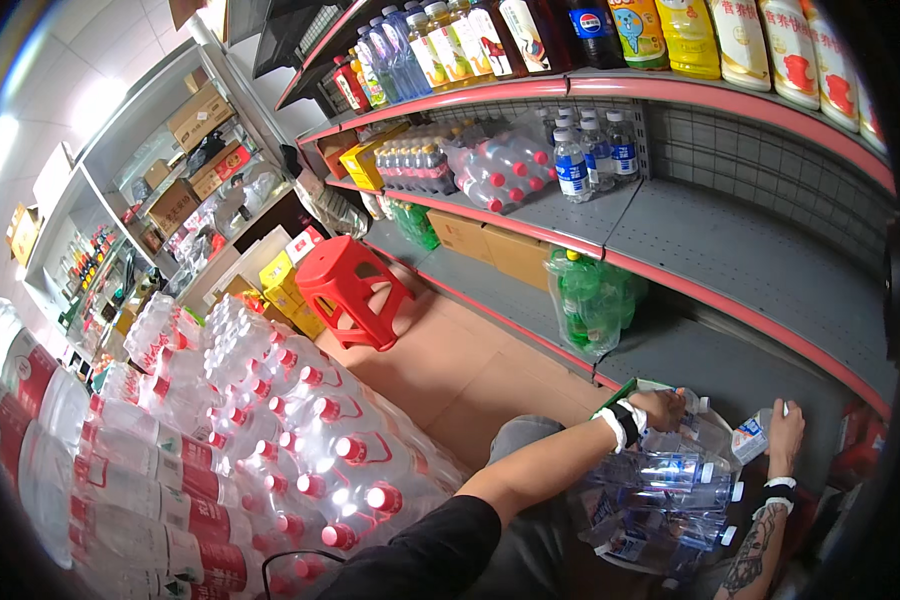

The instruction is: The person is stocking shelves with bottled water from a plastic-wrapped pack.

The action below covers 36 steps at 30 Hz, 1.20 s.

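Note:
My right hand (787, 435) holds a clear plastic bottle with a blue-and-white label (752, 437) by its upper end, over the bottom shelf. My left hand (661, 409) reaches in at the far end of a pile of clear water bottles (679, 495) with white caps, close to one bottle's capped end. Its fingers are partly hidden, so its grip is unclear. The pile lies on its side in front of me, with clear plastic wrap around part of it. A green edge (630, 388) shows just beyond my left wrist.
Large red-capped water bottles (345, 450) in shrink-wrap are stacked at left. A red plastic stool (352, 289) stands on the tiled floor (450, 367). Metal shelves (720, 225) carry upright water bottles (572, 169), wrapped red-capped bottles (502, 169), and green bottles in plastic (585, 304) lower down.

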### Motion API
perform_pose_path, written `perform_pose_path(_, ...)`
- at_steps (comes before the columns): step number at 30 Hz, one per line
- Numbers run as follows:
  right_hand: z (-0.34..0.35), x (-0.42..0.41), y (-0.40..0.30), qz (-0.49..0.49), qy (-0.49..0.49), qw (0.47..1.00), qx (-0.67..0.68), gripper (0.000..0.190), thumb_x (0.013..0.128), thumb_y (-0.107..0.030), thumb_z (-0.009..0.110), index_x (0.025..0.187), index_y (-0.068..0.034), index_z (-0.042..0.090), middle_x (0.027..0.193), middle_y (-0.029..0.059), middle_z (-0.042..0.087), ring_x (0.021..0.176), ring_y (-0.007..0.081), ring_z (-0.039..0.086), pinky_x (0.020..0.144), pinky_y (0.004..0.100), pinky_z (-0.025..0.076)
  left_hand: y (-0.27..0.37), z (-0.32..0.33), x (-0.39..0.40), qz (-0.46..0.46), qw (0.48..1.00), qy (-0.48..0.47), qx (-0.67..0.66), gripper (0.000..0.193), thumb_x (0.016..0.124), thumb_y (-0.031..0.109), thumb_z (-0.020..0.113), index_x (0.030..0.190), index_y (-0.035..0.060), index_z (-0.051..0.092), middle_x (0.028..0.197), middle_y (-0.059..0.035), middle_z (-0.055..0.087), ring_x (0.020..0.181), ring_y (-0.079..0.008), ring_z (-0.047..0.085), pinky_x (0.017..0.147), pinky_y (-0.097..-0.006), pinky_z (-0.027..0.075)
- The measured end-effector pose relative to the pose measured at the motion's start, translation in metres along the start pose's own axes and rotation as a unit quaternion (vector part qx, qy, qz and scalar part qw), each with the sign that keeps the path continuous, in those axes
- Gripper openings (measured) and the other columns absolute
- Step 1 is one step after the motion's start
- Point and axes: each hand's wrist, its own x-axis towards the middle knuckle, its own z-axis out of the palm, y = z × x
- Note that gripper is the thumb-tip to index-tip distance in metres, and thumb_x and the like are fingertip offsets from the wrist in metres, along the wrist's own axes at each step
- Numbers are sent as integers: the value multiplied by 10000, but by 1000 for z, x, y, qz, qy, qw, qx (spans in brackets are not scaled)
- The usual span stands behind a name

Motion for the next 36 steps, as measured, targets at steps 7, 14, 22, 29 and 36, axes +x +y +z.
perform_pose_path(7,-42,9,21,127,-208,967,67,511,1012,-382,486,1086,108,611,797,289,654,503,414,665,338,507,529,-20,16,15,53,998,-18,20,361,964,389,581,1124,67,607,1067,-70,641,1034,-246,617,951,-352,502)
perform_pose_path(14,-45,-4,25,165,-154,972,68,513,1035,-435,460,1055,57,603,671,279,614,442,389,638,351,485,528,-14,-1,15,21,999,-43,-14,393,922,346,606,1123,11,573,1053,-97,645,963,-246,590,873,-369,485)
perform_pose_path(22,-41,-11,-6,-88,-157,976,120,436,1063,-386,543,1269,-17,646,1191,151,716,1189,267,654,1003,339,482,-29,17,26,35,996,-81,11,393,1042,423,437,1191,90,584,1264,-89,652,1184,-251,592,1187,-352,345)
perform_pose_path(29,-57,-45,-69,-199,-206,940,187,337,996,-251,665,1290,-87,665,1168,207,730,1082,261,725,918,368,558,-39,4,10,31,993,-54,-97,587,950,482,677,1312,27,600,1322,-140,652,1289,-274,580,1121,-413,443)
perform_pose_path(36,-67,-75,-109,-252,-187,949,17,345,997,-322,600,1239,-80,641,1134,211,707,1020,423,692,867,510,562,1,-42,-15,-80,988,-117,-61,764,898,573,728,1471,116,513,1426,-73,601,1365,-221,522,1150,-339,411)
